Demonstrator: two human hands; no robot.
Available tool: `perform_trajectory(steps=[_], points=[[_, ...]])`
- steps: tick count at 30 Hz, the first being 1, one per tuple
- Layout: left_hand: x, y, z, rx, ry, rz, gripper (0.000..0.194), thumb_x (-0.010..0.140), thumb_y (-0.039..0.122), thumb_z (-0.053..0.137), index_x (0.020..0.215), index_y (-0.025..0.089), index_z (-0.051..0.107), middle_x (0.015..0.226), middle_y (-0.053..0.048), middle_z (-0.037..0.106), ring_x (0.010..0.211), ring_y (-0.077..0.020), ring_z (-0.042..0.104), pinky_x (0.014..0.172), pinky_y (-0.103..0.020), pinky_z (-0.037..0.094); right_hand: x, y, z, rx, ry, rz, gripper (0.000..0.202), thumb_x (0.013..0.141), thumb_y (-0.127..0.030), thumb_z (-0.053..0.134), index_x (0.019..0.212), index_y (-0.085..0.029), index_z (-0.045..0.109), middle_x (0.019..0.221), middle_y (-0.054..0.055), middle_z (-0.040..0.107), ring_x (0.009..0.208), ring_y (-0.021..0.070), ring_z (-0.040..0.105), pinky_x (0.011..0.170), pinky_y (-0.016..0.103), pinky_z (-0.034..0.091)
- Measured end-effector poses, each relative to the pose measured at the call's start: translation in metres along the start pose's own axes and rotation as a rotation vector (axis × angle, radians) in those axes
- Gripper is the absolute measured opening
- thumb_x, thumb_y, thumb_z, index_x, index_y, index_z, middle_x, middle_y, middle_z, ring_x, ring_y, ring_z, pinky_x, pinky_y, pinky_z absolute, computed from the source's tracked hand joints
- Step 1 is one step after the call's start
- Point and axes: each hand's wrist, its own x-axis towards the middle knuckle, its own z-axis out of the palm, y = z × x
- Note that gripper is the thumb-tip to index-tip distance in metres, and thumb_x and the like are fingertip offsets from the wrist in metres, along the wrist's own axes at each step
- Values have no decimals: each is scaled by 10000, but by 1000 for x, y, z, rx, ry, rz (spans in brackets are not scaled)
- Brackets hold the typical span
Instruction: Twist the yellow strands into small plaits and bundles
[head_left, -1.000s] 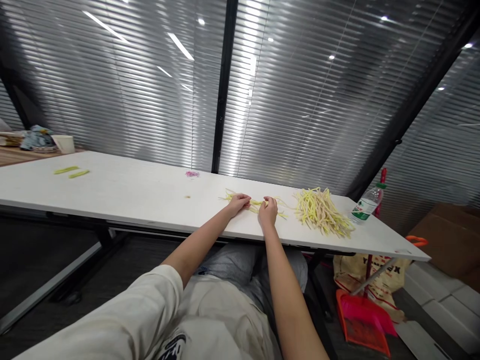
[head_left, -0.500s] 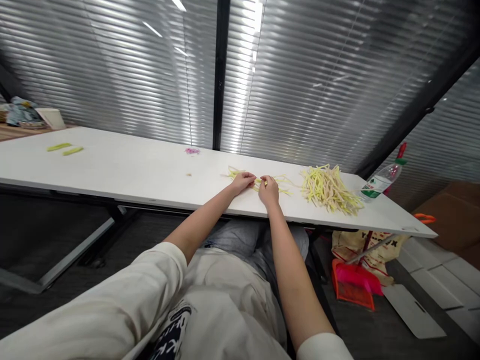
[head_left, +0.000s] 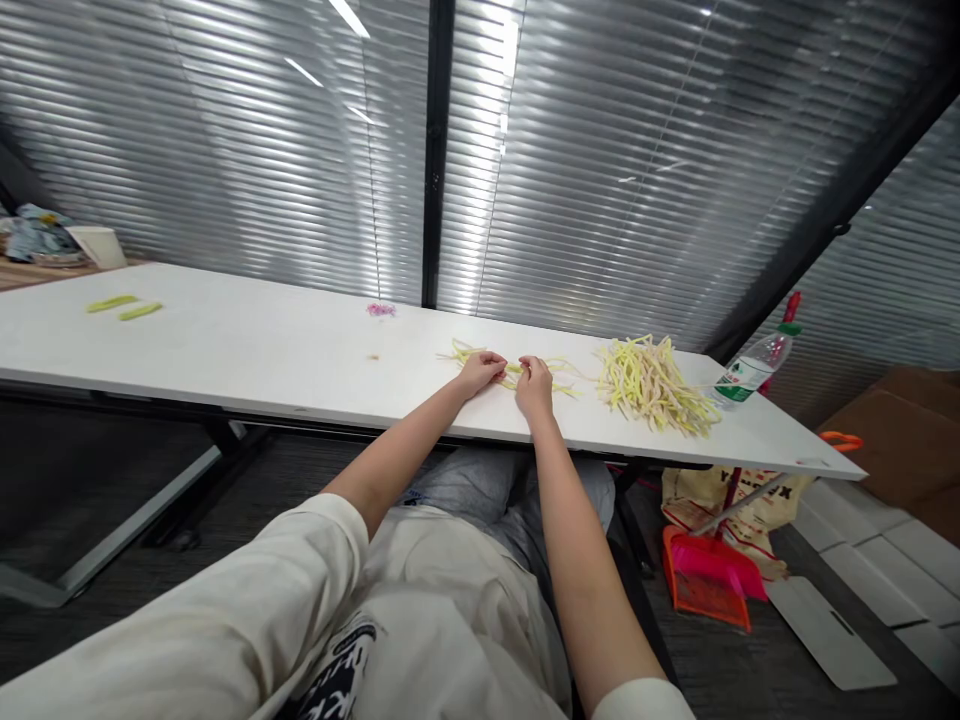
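My left hand (head_left: 482,372) is closed in a pinch on a few thin yellow strands (head_left: 466,350), whose ends splay out past the fingers on the left. Just beside it, my right hand (head_left: 534,384) has its fingers curled and pinched over the same strands, with loose ends (head_left: 564,388) trailing to the right. A narrow gap separates the two hands, low over the white table. The exact grip of the fingertips is too small to make out. Right of my hands lies a big tangled pile of yellow and cream strands (head_left: 651,388).
Two yellow-green bundles (head_left: 140,311) lie at the table's (head_left: 247,350) left. A small pink heap (head_left: 381,310) sits near the back edge. A plastic bottle (head_left: 750,370) stands at the right. Below are a red dustpan (head_left: 709,575) and a printed bag (head_left: 765,505). Blinds run behind.
The view has shifted slightly. Both hands stay in nearly the same place over the strands, with the fingers a little repositioned.
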Motion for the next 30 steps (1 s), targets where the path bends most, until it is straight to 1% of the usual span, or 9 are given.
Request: perform_trajectory(steps=[4,7,9,11,14,17,22,26,30], points=[[1,1,1,-18,31,-50,123,712,167,687,761,97,599,609,-13,607,596,-94,590,688,-270,488,1,6,0,53,94,69,357,741,-45,310,947,-152,581,926,73,580,885,166,525,827,306,421],[1,0,0,-6,15,-60,123,712,156,678,799,93,620,645,-27,630,619,-99,599,712,-277,493,1,10,0,87,116,129,365,727,-53,313,960,-149,578,930,73,573,866,166,532,778,295,435],[1,-2,-1,82,-17,-12,157,707,170,678,836,89,641,661,-34,642,625,-106,598,704,-278,494,1,11,0,108,119,149,373,733,-62,304,975,-148,575,945,76,565,834,160,538,724,280,443],[1,-4,-2,252,-52,73,201,691,193,682,864,92,666,701,-48,664,649,-124,603,695,-279,493,1,11,0,120,127,157,377,741,-71,295,984,-148,573,954,76,555,782,150,541,689,271,443],[0,-6,-1,521,-110,200,228,658,217,687,860,110,694,796,-65,695,714,-155,623,713,-281,489,1,10,-1,112,145,133,377,731,-69,296,977,-150,571,956,70,549,735,137,540,706,273,440],[-2,-9,2,643,-134,271,214,654,234,669,831,119,704,808,-64,703,726,-165,630,711,-274,485,2,8,-3,98,190,110,367,720,-63,300,957,-150,565,967,66,540,662,117,534,715,273,442],[-2,-10,4,672,-135,315,226,652,290,668,796,122,710,769,-60,702,701,-168,624,675,-264,473,2,0,-8,92,332,155,337,790,-88,264,965,-153,545,1020,71,510,482,62,475,726,287,456],[-2,-9,3,689,-127,314,209,688,287,629,790,130,721,773,-64,703,721,-172,617,693,-267,462,2,-4,-11,94,454,195,376,826,-114,217,1067,-151,504,1130,125,446,482,70,485,717,319,469],[-2,-8,2,707,-123,327,192,691,266,623,792,138,725,778,-61,703,736,-171,609,698,-262,451,2,-6,-12,59,483,199,458,823,-105,186,1212,-169,418,1185,156,363,554,99,525,686,346,483]])
